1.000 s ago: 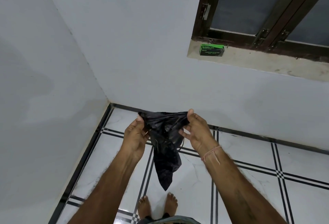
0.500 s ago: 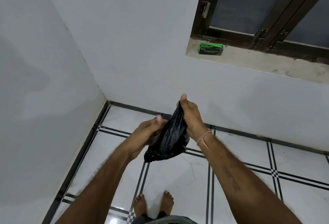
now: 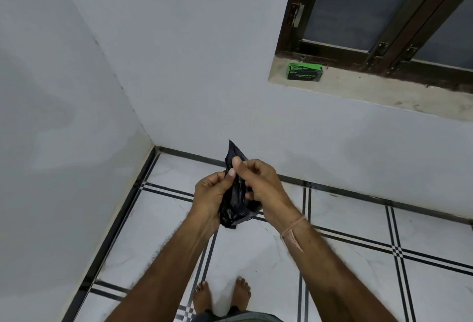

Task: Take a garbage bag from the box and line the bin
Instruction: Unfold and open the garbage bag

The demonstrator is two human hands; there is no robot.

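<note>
head view looks down into a room corner where two pale grey walls meet a white marble-look tiled floor [image 3: 256, 252] crossed by thin black double lines. both bare arms reach forward at mid-frame, and a crumpled black plastic garbage bag [image 3: 234, 206] is bunched between the two hands, well above the floor. the left hand [image 3: 211, 193] wraps around the bag's left side, its thumb pressed onto the plastic near the top, so it is clenched on the bag. the right hand [image 3: 261, 186] grips the bag from the right, thumb raised against the upper part and fingers curled behind, also grasping the plastic. a pointed tip of the bag sticks up above the right thumb, and a rumpled lower end hangs out just below both palms. a thin pinkish thread band [image 3: 293, 227] circles the right wrist.

up on the right, a small green and black cardboard garbage bag box [image 3: 304, 71] rests on the left end of a rough, sandy-coloured window sill [image 3: 384, 91], just beside the dark brown wooden window frame [image 3: 289, 14]. the box is well apart from the hands. two bare feet [image 3: 221, 296] stand on the tiles at the bottom edge, between the forearms.
</note>
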